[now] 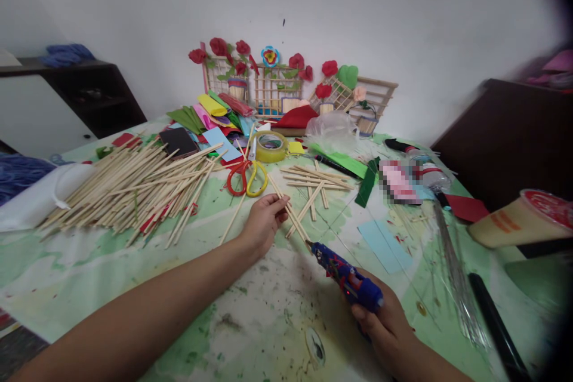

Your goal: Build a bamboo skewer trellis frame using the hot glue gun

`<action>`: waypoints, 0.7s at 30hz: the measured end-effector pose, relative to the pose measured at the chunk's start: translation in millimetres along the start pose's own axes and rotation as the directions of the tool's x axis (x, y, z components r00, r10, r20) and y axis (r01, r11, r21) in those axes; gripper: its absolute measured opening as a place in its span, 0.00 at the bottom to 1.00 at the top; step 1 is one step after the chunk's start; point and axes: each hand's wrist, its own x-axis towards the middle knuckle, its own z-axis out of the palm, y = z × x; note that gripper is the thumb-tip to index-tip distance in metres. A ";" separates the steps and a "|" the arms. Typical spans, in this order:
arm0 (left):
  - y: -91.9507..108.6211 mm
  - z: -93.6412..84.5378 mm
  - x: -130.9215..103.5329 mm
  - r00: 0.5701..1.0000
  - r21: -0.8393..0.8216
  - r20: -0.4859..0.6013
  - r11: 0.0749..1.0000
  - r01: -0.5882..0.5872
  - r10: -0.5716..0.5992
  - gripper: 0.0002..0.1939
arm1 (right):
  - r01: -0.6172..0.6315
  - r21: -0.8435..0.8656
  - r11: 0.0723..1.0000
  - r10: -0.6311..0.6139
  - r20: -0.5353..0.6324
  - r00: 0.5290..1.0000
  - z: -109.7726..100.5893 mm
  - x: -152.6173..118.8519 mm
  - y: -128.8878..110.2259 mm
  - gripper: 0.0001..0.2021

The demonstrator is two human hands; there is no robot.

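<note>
The right hand [380, 322] was wrapped around a blue glue gun [347, 280], its nozzle at the near end of the pale sticks [294, 213] that the left hand [263, 224] pinched between thumb and fingers, over the stained tablecloth [250, 322]. The view was too soft at the tip to tell whether glue joined them. The gluing seemed at an early stage: nothing in hand had taken a finished shape, and short sticks [320, 178] lay loose just beyond, some crossing. The held pieces looked slim, straight and bare. Farther left spread a large pile of sticks [120, 191], near red-and-yellow scissors [246, 178]. By the wall, lattice panels [271, 89] stood already assembled, among red paper flowers [218, 46].
</note>
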 end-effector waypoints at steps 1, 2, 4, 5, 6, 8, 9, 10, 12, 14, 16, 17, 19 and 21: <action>0.1 0.0 0.1 1.000 -0.001 -0.001 1.000 0.001 -0.001 0.14 | -0.006 0.001 1.000 0.006 0.001 1.000 0.0 0.2 -0.4 0.16; 0.1 0.0 0.2 1.000 0.000 0.000 1.000 0.000 0.000 0.14 | -0.011 0.002 1.000 0.011 0.006 1.000 0.0 0.6 -0.8 0.15; 0.3 0.1 0.3 1.000 0.002 0.003 1.000 -0.004 0.004 0.14 | -0.012 0.001 1.000 0.012 0.011 1.000 0.1 1.4 -1.5 0.15; 0.4 0.1 0.4 1.000 0.002 0.004 1.000 -0.006 0.006 0.14 | -0.010 0.000 1.000 0.010 0.011 1.000 0.2 1.7 -1.7 0.15; 0.4 0.1 0.5 1.000 0.000 0.003 1.000 -0.007 0.007 0.14 | -0.004 -0.004 1.000 0.004 0.005 1.000 0.3 1.7 -1.6 0.16; 0.4 0.1 0.7 1.000 -0.003 -0.002 1.000 -0.008 0.008 0.14 | 0.009 -0.016 1.000 -0.009 -0.014 1.000 0.5 1.2 -1.0 0.16; 0.3 0.1 0.8 1.000 -0.002 -0.002 1.000 -0.008 0.008 0.14 | 0.011 -0.021 1.000 -0.012 -0.023 1.000 0.5 0.6 -0.5 0.15; 0.2 0.1 0.9 1.000 0.000 -0.001 1.000 -0.007 0.007 0.14 | 0.011 -0.023 1.000 -0.012 -0.022 1.000 0.6 0.0 0.0 0.15; 0.2 0.2 0.6 1.000 0.007 0.002 1.000 -0.008 0.008 0.15 | 0.008 -0.019 1.000 -0.008 -0.011 1.000 0.8 -1.2 1.0 0.14; 0.4 0.3 0.1 1.000 0.017 0.010 1.000 -0.007 0.006 0.15 | -0.001 -0.013 1.000 0.001 -0.003 1.000 1.3 -1.8 1.7 0.15; 0.5 0.4 -0.7 1.000 0.026 0.017 1.000 -0.005 0.005 0.15 | -0.009 -0.008 1.000 0.009 0.002 1.000 1.8 -1.8 2.1 0.16; 0.6 0.5 -1.0 1.000 0.030 0.021 1.000 -0.004 0.004 0.15 | -0.011 -0.008 1.000 0.011 0.003 1.000 1.9 -1.6 2.2 0.16; 0.4 0.8 -1.7 1.000 0.036 0.026 0.999 -0.002 0.001 0.15 | 0.002 -0.013 1.000 -0.002 0.004 1.000 2.1 -1.2 2.1 0.16; -0.1 1.3 -2.4 0.999 0.045 0.034 0.999 -0.001 0.000 0.15 | 0.027 -0.025 0.999 -0.027 -0.008 1.000 2.3 -1.1 2.0 0.15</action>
